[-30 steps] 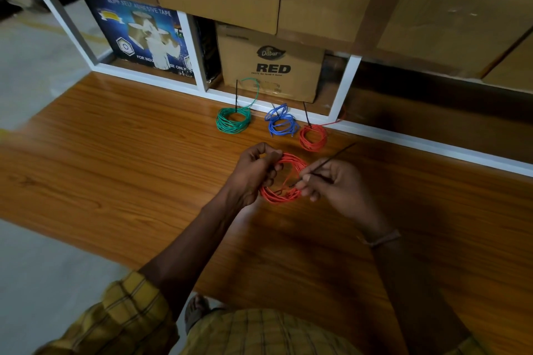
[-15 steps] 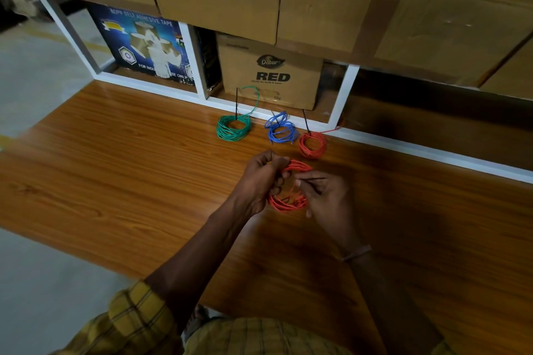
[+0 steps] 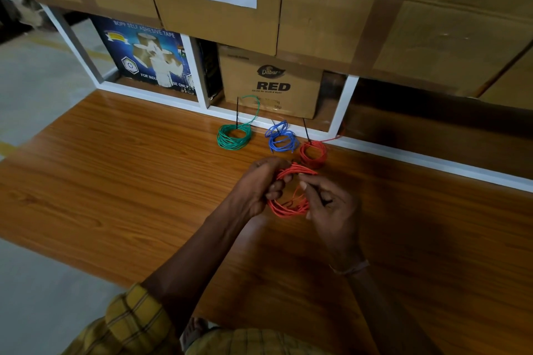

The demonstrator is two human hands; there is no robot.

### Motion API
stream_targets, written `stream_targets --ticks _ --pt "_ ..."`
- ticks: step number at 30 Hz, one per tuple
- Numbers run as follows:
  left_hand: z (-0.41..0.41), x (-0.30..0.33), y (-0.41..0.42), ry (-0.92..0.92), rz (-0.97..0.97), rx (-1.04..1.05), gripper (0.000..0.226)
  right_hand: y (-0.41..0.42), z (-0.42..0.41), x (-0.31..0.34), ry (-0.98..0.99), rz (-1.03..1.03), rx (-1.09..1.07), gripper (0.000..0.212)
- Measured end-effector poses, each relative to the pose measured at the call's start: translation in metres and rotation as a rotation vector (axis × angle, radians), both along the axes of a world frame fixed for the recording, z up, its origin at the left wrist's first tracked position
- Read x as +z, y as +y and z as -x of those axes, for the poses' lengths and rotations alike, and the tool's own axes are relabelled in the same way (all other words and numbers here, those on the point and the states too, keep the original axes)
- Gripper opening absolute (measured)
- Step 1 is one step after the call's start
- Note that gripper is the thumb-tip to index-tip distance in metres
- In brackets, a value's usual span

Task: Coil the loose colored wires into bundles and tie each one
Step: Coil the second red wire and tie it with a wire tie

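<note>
An orange-red wire coil (image 3: 288,207) hangs between both hands just above the wooden board (image 3: 129,196). My left hand (image 3: 261,184) grips the coil's left side. My right hand (image 3: 328,204) pinches a thin black tie at the coil's right side; most of the tie is hidden by the fingers. Behind them three bundles lie on the board: a green coil (image 3: 233,137) with a black tie standing up, a blue coil (image 3: 281,138), and a red coil (image 3: 313,153) with a black tie.
A white shelf frame (image 3: 343,112) runs along the board's far edge, holding a cardboard box marked RED (image 3: 271,83) and a blue tape carton (image 3: 144,57). Large cardboard boxes (image 3: 375,8) overhang above. Grey floor (image 3: 34,89) lies to the left.
My right hand has drawn the black tie in toward the coil; its long free end no longer sticks out to the right. Both hands stay on the orange-red coil.
</note>
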State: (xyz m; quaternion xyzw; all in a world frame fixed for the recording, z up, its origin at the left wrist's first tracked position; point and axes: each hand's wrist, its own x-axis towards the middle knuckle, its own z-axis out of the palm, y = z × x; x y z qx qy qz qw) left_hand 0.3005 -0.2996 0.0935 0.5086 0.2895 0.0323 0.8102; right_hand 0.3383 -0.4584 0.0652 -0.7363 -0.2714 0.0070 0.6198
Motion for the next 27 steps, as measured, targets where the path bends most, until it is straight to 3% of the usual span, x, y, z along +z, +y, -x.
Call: stream_targets --ticks 10,15,24,27 --pt "0.006 0.012 -0.005 -0.096 -0.307 0.043 0.023 0.003 -0.003 0.024 -0.068 -0.011 -0.027 0.013" --pt "0.009 0.015 -0.005 -0.162 -0.386 0.089 0.011 0.001 -0.003 0.04 -0.112 -0.075 -0.05 0.012" --pt "0.013 0.015 -0.007 -0.267 -0.42 0.116 0.005 0.003 -0.007 0.046 0.245 -0.245 -0.016 0.02" --pt "0.012 0.011 -0.01 -0.256 -0.42 0.133 0.014 0.004 -0.007 0.052 0.274 -0.297 0.028 0.008"
